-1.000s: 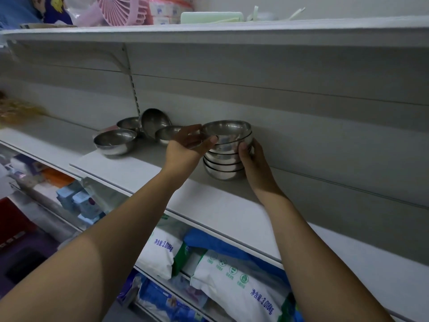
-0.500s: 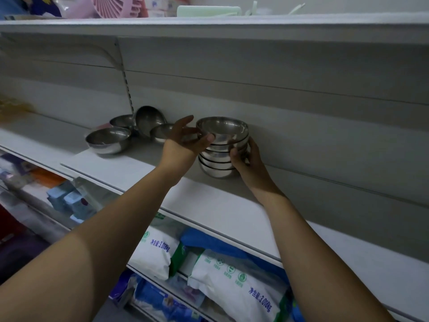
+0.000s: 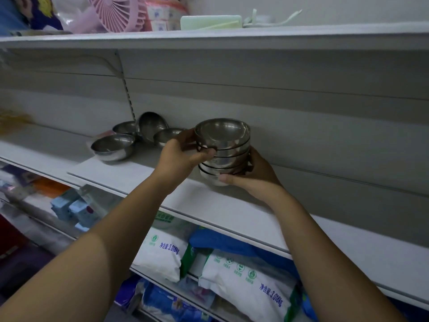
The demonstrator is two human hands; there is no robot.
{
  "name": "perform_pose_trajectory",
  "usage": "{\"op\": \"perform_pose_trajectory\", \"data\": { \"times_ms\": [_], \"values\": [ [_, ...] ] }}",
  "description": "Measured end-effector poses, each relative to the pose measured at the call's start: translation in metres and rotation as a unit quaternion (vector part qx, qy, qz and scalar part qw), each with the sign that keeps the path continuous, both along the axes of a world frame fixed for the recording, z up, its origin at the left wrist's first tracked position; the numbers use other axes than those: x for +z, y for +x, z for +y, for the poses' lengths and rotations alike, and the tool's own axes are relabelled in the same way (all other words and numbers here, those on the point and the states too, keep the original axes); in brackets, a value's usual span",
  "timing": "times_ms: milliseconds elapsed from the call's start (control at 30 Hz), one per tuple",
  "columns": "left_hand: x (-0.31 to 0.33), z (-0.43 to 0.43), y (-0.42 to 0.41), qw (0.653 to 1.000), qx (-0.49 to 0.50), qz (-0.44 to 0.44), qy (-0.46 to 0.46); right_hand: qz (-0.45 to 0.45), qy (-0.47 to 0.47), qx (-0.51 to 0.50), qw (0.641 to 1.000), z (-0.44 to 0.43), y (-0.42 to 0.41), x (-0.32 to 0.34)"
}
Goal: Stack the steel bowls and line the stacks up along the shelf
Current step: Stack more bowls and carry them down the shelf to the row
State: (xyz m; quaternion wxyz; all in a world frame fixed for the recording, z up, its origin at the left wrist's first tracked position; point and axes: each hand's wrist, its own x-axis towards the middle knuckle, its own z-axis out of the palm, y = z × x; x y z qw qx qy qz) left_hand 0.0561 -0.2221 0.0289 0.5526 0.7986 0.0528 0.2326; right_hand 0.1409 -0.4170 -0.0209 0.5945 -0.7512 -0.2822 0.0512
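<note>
A stack of several steel bowls (image 3: 224, 147) stands on the grey shelf (image 3: 232, 205), tilted slightly. My left hand (image 3: 181, 156) grips the upper bowls from the left, thumb on the rim side. My right hand (image 3: 253, 170) cups the bottom of the stack from the right, thumb across the lowest bowl. To the left lie loose steel bowls: a large one (image 3: 113, 147) near the front, one (image 3: 126, 128) behind it, one leaning on edge (image 3: 152, 125) against the back panel, and one (image 3: 168, 135) partly hidden by my left hand.
A shelf above carries a pink fan (image 3: 113, 12) and packets. The shelf below holds white and blue bags (image 3: 246, 280) and small blue boxes (image 3: 74, 210). The grey back panel (image 3: 301, 135) runs right behind the stack; bare shelf stretches to the right.
Both hands have closed tighter on the stack: the left thumb moved down onto the upper bowls and the right hand slid under to the lowest bowl. The stack now tilts a little.
</note>
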Motion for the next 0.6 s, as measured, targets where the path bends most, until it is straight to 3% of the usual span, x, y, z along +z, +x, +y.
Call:
{"op": "perform_pose_trajectory", "data": {
  "times_ms": [233, 600],
  "values": [
    [0.014, -0.019, -0.058, 0.998, -0.008, -0.038, -0.047, -0.047, -0.021, 0.013, 0.999, -0.028, -0.049, 0.029],
    [0.017, -0.106, -0.121, 0.998, -0.018, -0.044, -0.033, -0.01, -0.01, -0.03, 0.999, -0.114, -0.131, 0.029]
  ]
}}
